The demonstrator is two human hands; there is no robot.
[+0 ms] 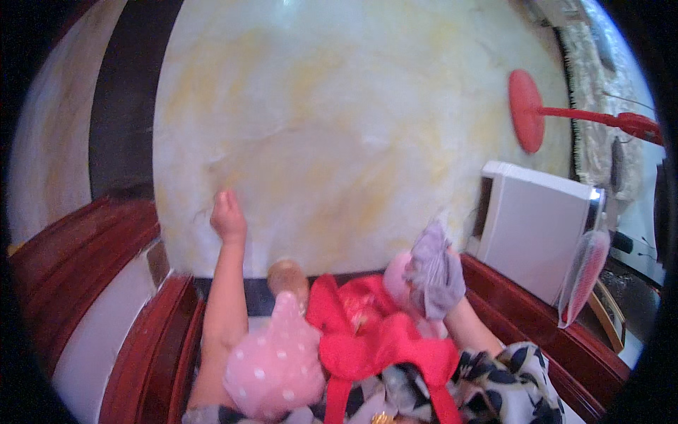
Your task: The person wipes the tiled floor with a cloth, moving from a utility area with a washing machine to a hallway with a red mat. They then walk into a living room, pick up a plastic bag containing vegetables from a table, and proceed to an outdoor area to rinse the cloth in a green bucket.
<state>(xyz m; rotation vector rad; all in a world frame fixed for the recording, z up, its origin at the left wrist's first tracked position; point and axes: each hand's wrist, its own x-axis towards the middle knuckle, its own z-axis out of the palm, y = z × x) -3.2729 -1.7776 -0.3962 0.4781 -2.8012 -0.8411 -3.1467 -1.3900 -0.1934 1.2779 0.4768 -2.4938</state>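
Observation:
My right hand [454, 259] is wrapped around a crumpled lilac-grey cloth [437, 275], which hides most of the fingers. Over the pale marbled floor, my left hand [229, 214] is held out with its fingers curled in, and no object shows in it. Pink fabric with white dots [275, 365] bulges beside my left forearm. Bright red fabric [389, 342] with straps lies across my front, between the arms. A rounded tan shape [288, 278], blurred, sticks out beyond the dotted fabric. Partly behind the cloth is another pink rounded shape [397, 275].
A white box-like appliance [535, 228] stands at right, with a pink-and-white mesh item [585, 278] against it. Farther off is a red round base with a pole [526, 111]. Dark red wooden mouldings [148, 355] flank me on both sides. A dark floor band [130, 100] runs at left.

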